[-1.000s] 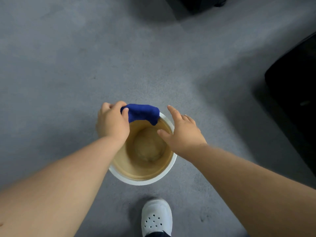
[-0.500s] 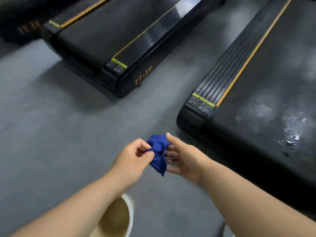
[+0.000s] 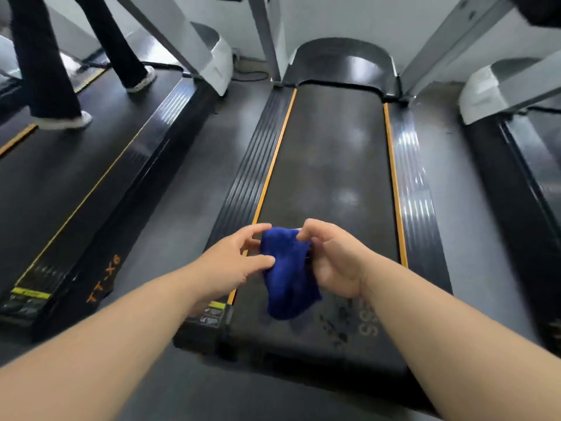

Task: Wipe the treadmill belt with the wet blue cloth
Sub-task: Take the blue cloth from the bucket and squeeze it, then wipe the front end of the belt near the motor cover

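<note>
The blue cloth hangs bunched between both hands, above the near end of the black treadmill belt. My left hand pinches its left side with thumb and fingers. My right hand grips its upper right edge. The cloth's lower part dangles free over the belt. Dark wet drops mark the belt just right of the cloth, near white lettering. Orange strips run along both sides of the belt.
A second treadmill lies to the left, with another person's legs and pale shoes on it. A third treadmill's edge shows at the right. Grey uprights and a motor hood stand at the far end.
The cloth was lifted off the bucket rim by my left hand and my right hand joined it. The view swung up from the floor to the treadmill; the bucket is out of view.
</note>
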A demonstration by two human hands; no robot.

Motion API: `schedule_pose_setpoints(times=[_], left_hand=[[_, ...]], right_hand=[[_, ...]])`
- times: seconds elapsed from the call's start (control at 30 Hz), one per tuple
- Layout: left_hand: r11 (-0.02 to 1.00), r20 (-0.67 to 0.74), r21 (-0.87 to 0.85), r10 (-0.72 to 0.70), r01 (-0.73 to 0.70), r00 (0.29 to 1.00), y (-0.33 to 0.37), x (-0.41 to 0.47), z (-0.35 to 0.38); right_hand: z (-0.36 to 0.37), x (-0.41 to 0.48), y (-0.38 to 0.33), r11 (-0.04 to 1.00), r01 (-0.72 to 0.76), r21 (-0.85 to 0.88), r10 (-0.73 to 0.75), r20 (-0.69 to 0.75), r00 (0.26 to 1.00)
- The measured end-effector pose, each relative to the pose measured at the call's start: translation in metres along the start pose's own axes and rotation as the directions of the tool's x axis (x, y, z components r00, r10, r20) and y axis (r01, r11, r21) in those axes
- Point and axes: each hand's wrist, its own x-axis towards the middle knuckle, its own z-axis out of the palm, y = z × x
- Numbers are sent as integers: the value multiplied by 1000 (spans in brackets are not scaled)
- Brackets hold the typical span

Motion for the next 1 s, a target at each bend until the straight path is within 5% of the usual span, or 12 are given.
schedule_pose_setpoints(times=[0.13, 0.47, 0.63, 0.7, 0.8, 0.9, 1.0], left_hand=[[992, -7, 118, 52, -50, 999, 76, 63, -3], [970, -159, 124, 225, -207, 961, 202, 244, -34], [945, -210, 101, 326, -312, 921, 259, 383, -82], [960, -242, 19, 275, -278, 931, 285, 436, -104], [980, -110, -66, 179, -187, 978, 322, 503, -130], [978, 52, 103, 180, -184, 982, 359, 543, -136], [949, 16, 133, 287, -287, 958, 401, 582, -134]], right_hand=[[-32, 2, -75, 956, 111, -273, -146, -112, 983], [-89, 65, -254, 875, 175, -452, -352, -346, 870], [-108, 158, -371, 934, 295, -202, -351, -361, 864], [-112, 188, -419, 966, 236, -105, -256, -261, 931], [-117, 212, -486, 982, 106, -159, -129, -146, 981], [-130, 221, -527, 981, 107, -163, -154, -315, 936], [-148, 232, -573, 980, 196, 37, -163, -423, 892]])
